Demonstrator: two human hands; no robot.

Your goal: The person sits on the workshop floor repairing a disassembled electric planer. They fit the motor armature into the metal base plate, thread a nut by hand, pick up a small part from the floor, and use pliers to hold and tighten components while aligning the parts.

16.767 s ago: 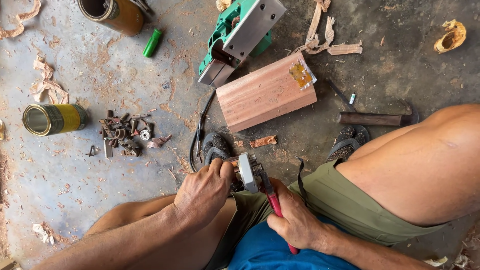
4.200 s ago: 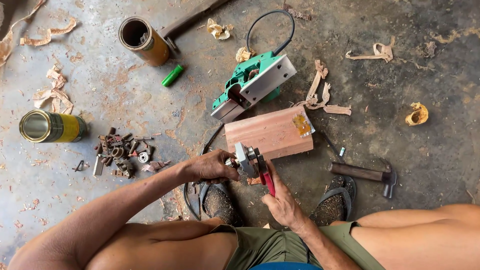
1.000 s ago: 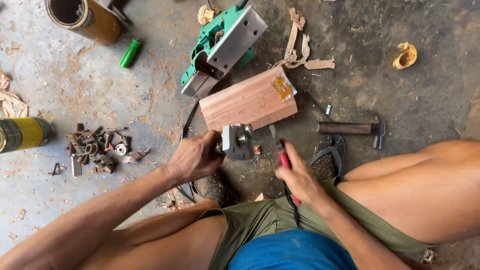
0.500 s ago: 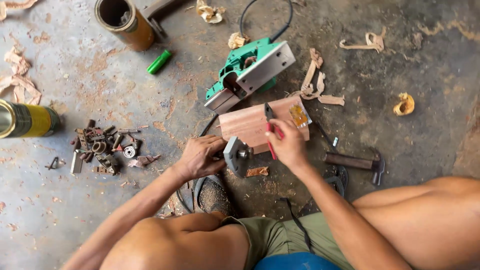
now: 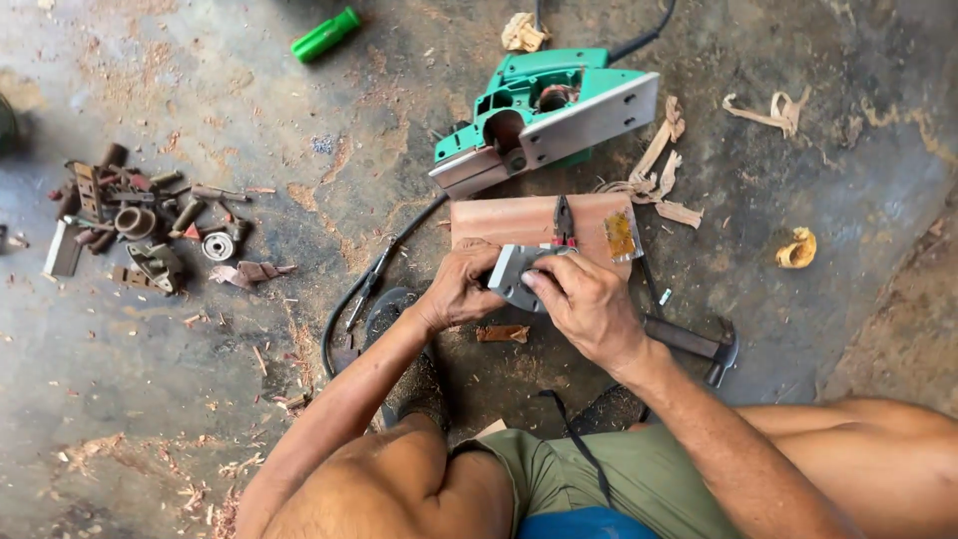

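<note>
Grey metal plate (image 5: 511, 275), a small flat piece with a rounded corner, sits between my two hands just in front of my knees. My left hand (image 5: 461, 289) grips its near-left edge with the fingers curled tight around it, thumb on top. My right hand (image 5: 584, 299) closes over its right side, fingers folded down across the face so that much of the plate is hidden under them. Both hands touch each other around the piece.

Just beyond my knuckles lies a reddish wooden block (image 5: 539, 222), flat on the concrete floor (image 5: 249, 419). On the block rests a pair of pliers (image 5: 564, 222) with red handles, its nose pointing away from me; whether my right fingers touch the handles I cannot tell. A yellowish patch (image 5: 620, 236) marks the block's right end.

Farther out past the block stands a green electric planer (image 5: 544, 120), tipped on its side with its metal sole facing me, its black cable (image 5: 374, 284) running back toward my left wrist. To the right of my right forearm a hammer (image 5: 694, 344) lies on the floor. Under my left hand a small brown wood scrap (image 5: 502, 333) lies near my sandal (image 5: 404, 369). Well off to the left of my left arm is a heap of rusty metal parts (image 5: 135, 220), and far beyond it a green cylinder (image 5: 325, 34). Wood shavings (image 5: 659, 175) curl beside the planer.
</note>
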